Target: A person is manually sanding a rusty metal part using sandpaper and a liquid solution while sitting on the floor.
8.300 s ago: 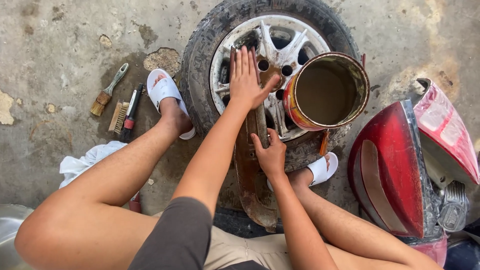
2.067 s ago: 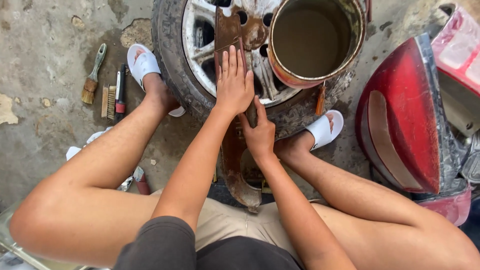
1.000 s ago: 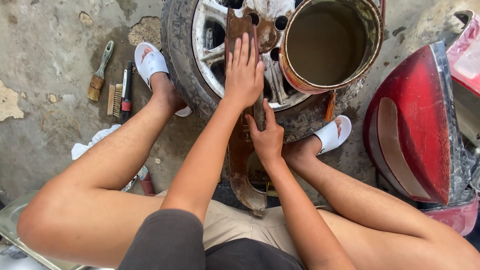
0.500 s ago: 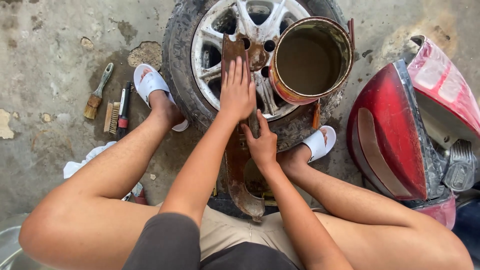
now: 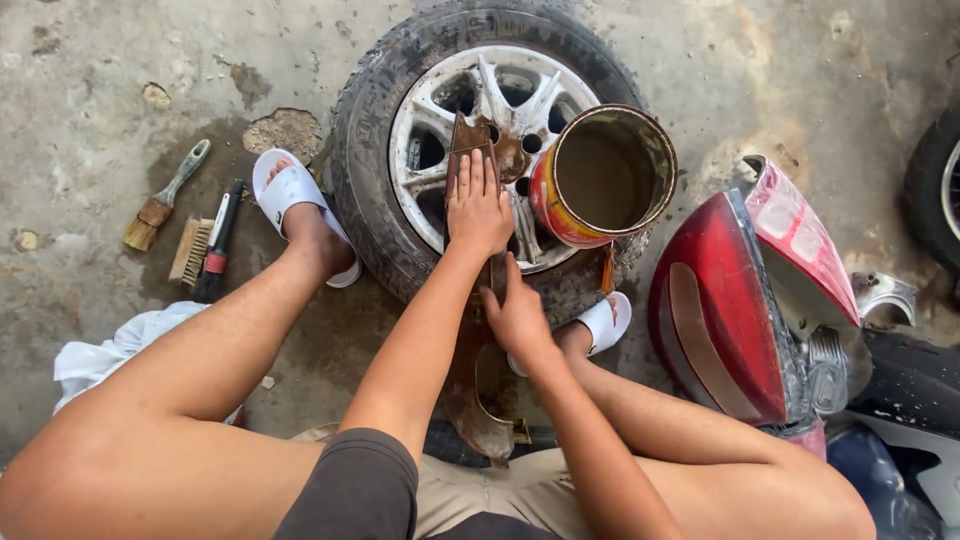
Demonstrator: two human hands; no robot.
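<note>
**Both hands on a rusty metal strip laid over a wheel**

The person sits on the concrete floor with a wheel lying flat between the feet. A long rusty strip runs from the wheel's hub at 12 o'clock down toward the lap at 6 o'clock, its lower end curled and resting near the shorts.

The left hand lies flat and spread on the strip's upper part, palm down, fingers pointing to 12 o'clock, pressing rather than gripping. The right hand sits just below, at 5 o'clock from the left, its fingers curled around the strip's right edge where it leaves the tyre.

A rusty can, open mouth up, stands tilted on the rim at 3 o'clock from the left hand, just beside it; the strip's right edge has little room there. At 9 o'clock of the strip the spokes lie bare.

The left foot in a white sandal touches the tyre at 9 o'clock; the right sandal sits at 5 o'clock of the wheel. Farther left lie a paintbrush, a wire brush and a red-and-black tool, well apart from the hands. A white cloth lies under the left leg. A red tail lamp crowds the right side at 3 o'clock.
</note>
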